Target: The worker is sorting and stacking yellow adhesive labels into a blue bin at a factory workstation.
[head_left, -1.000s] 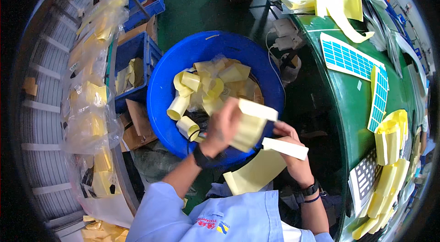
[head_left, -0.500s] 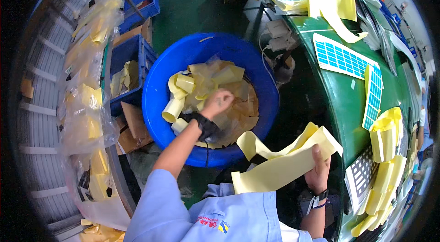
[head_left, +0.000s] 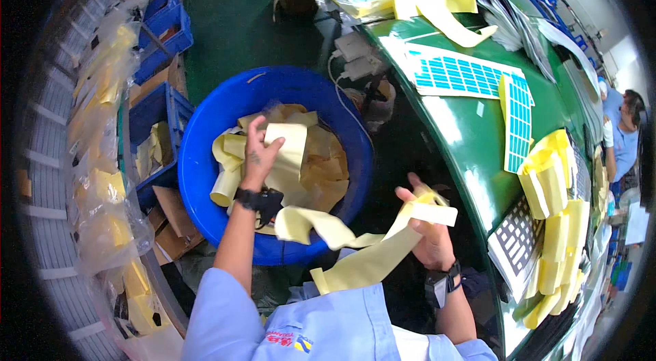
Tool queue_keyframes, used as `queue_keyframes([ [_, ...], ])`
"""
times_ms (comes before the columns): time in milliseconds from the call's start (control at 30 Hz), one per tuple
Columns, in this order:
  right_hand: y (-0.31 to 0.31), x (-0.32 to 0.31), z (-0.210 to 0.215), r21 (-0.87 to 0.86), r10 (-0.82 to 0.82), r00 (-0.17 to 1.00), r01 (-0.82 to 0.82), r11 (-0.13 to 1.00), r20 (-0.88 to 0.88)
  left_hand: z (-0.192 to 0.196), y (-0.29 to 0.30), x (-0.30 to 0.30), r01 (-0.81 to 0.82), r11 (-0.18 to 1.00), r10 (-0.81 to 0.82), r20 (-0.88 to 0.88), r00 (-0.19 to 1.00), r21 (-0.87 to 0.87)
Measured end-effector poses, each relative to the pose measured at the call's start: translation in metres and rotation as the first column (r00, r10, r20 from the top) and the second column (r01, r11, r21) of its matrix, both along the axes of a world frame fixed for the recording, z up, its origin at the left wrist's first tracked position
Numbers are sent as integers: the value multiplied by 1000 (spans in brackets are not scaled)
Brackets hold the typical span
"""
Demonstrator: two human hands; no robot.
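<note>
Over the blue tub (head_left: 195,176), my left hand (head_left: 257,159) has its fingers apart. Its thumb overlaps the edge of a pale yellow paper sheet (head_left: 290,145), and I see no firm grip on it. Curled yellow and brownish paper pieces (head_left: 324,173) fill the tub's bottom. To the right of the tub, my right hand (head_left: 432,241) holds a long yellow paper strip (head_left: 372,262) loosely, its folded end lying across the palm and fingers. The strip's other end curls over the tub's near rim.
A green table (head_left: 451,135) curves along the right, bearing teal-celled label sheets (head_left: 465,74) and yellow paper strips (head_left: 560,224). White plugs with a cable (head_left: 355,57) hang beside it. Blue crates (head_left: 154,135) and plastic-covered material line the left. A co-worker (head_left: 620,132) is at far right.
My left hand has risen off the paper pile and its fingers have spread, beside a pale sheet. My right hand has shifted left and opened somewhat around the strip. The whole view has swung slightly.
</note>
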State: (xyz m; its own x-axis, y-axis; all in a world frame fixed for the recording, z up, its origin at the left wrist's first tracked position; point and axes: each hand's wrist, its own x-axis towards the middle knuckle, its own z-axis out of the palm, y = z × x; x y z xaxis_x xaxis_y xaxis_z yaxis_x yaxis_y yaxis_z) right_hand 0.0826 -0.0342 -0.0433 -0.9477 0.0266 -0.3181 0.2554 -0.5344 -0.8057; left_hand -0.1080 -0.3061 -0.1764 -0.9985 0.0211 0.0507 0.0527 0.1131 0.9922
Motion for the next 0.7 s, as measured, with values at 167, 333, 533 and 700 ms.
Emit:
queue_keyframes([
  [167, 14, 3, -23, -170, -9, 1000, 7, 985, -8, 105, 32, 33, 206, 877, -280, 115, 953, 434],
  [333, 11, 2, -35, -484, 47, 981, -135, 864, -190, 141, 60, 73, 234, 897, -403, -478, 780, -375],
  [533, 17, 13, -33, -289, -14, 1000, 16, 957, 8, 162, 86, 104, 509, 565, -794, -258, 551, -649],
  [700, 20, 20, -31, -153, -122, 992, 124, 980, 21, 153, 90, 123, 740, 536, -844, -261, 467, -407],
])
